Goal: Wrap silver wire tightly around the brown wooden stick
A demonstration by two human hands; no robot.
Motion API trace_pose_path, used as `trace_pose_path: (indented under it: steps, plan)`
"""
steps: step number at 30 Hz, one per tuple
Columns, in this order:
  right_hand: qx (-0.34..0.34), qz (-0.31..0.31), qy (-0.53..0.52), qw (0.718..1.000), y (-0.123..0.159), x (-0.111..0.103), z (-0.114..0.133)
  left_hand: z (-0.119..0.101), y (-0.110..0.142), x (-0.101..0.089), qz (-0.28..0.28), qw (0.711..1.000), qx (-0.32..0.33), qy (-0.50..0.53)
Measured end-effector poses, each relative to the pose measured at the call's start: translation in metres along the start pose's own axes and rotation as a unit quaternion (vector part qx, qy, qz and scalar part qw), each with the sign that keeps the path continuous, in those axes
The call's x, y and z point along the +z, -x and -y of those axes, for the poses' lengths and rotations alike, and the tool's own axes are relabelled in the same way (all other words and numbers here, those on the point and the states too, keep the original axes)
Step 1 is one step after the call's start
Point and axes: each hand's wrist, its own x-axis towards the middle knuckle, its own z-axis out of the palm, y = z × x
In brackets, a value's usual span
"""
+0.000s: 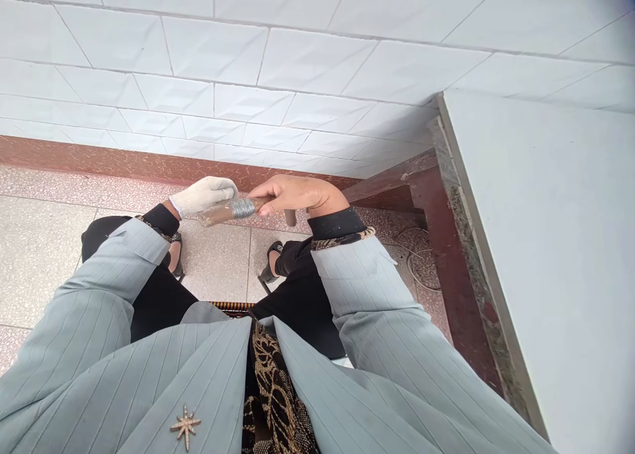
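Note:
My right hand (297,194) is bare and closed around one end of a brown wooden piece with a silver wire winding (243,208) wrapped about its middle. Beneath that palm a short rounded wooden stub (290,217) points down; whether it belongs to the same piece I cannot tell. My left hand (206,196), in a white knitted glove, is beside the other, paler end of the wood (213,214). Its fingers are curled together close to the winding, and what they pinch, if anything, is hidden. Both hands are held out over my knees.
A white tiled wall (218,57) with a red-brown skirting (124,159) is close in front. At right stands a white-topped table (555,242) with a dark red leg (444,242). A loose thin cable (411,269) lies on the speckled floor tiles (218,255).

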Motion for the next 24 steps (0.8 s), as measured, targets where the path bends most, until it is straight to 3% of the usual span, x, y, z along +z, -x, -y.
trace_pose_path:
  steps: [2,5,7,9,13,16,20,24]
  plan:
    - [-0.008,-0.139,-0.054,0.989,0.004,-0.003,-0.003,0.001,0.0,0.005,0.02,0.999,-0.008,0.045]
    - [0.011,-0.323,-0.105,0.94,-0.002,-0.006,-0.012,-0.002,0.002,0.01,0.046,0.994,-0.007,0.097]
    - [0.046,-0.376,-0.109,0.919,-0.009,-0.006,-0.018,-0.005,0.003,0.012,0.061,0.993,0.005,0.103]
    - [0.085,-0.387,-0.088,0.914,-0.015,-0.007,-0.022,-0.007,0.003,0.014,0.075,0.993,0.015,0.086]
    - [0.154,-0.37,0.063,0.914,-0.018,-0.007,-0.023,-0.005,0.002,0.019,0.102,0.992,0.016,0.076]
    - [0.223,-0.322,0.224,0.892,-0.019,-0.006,-0.022,-0.005,0.004,0.02,0.122,0.988,0.02,0.089]
    - [0.29,-0.183,0.328,0.88,-0.022,-0.001,-0.022,-0.01,0.006,0.015,0.099,0.993,0.026,0.065]
    - [0.285,-0.028,0.378,0.881,-0.025,0.007,-0.018,-0.012,0.006,0.008,0.054,0.998,0.025,0.021]
